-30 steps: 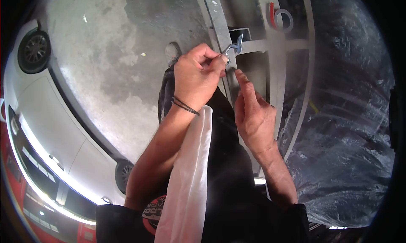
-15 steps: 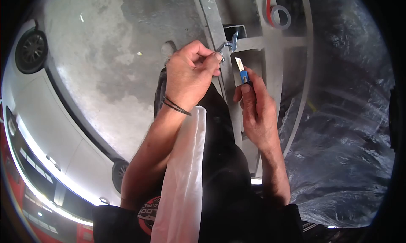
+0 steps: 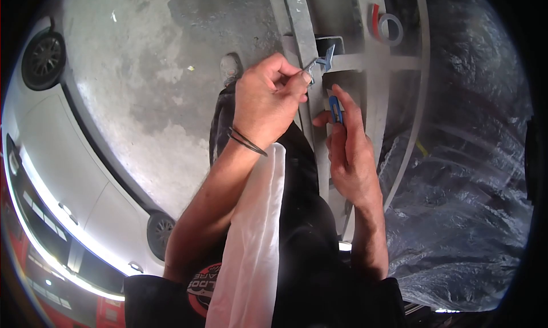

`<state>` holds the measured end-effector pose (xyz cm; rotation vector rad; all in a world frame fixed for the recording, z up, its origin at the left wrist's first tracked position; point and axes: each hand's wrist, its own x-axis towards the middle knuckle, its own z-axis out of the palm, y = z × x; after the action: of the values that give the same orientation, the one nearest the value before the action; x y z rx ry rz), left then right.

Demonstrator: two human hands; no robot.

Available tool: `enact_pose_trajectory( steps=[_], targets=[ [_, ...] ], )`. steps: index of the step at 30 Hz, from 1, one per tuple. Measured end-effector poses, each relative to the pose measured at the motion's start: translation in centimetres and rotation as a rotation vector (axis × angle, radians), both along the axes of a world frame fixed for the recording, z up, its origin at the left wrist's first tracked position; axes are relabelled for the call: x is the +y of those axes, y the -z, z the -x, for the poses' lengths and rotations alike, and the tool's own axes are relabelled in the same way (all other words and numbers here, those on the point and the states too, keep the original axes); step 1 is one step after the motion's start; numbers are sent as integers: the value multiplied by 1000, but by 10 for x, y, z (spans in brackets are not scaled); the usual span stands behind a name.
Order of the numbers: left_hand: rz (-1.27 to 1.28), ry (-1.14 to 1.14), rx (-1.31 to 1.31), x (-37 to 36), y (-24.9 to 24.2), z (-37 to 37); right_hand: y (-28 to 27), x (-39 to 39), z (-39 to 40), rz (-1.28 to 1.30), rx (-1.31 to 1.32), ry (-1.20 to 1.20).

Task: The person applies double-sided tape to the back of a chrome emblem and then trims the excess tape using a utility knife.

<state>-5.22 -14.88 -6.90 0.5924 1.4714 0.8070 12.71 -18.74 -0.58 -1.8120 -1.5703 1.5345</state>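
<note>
My left hand is closed, with thumb and fingertips pinching one end of a small bluish-grey bracket-like piece. The piece sticks out to the right, above a grey frame. To the right, my right hand is wrapped round a blue utility knife, its index finger stretched along the top. The knife's front end points up, below the bracket-like piece and apart from it. Its blade can hardly be made out now. A roll of tape with a red strip lies on the frame beyond my hands.
The grey frame with crossbars and openings runs beneath my hands. Crinkled plastic sheeting covers the right side. A white car stands at the left on the concrete floor. A white cloth hangs down my front.
The knife has tipped and its long white blade no longer shows plainly; my right index finger has moved up along it. The left hand keeps its pinch. The whole view has shifted slightly.
</note>
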Motion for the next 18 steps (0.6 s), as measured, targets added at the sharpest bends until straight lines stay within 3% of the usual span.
enact_pose_trajectory(
  steps=[2,5,7,18],
  targets=[
    [12,1,9,1,0,1,-1,4,5,-2,13,11],
    [14,23,26,0,2,-1,-7,11,8,191,79,93],
    [-44,-56,23,-1,6,-3,6,7,5,-115,-97,-77],
    [-83,-56,38,-3,8,-5,20,11,19,-214,-194,-85]
  ],
)
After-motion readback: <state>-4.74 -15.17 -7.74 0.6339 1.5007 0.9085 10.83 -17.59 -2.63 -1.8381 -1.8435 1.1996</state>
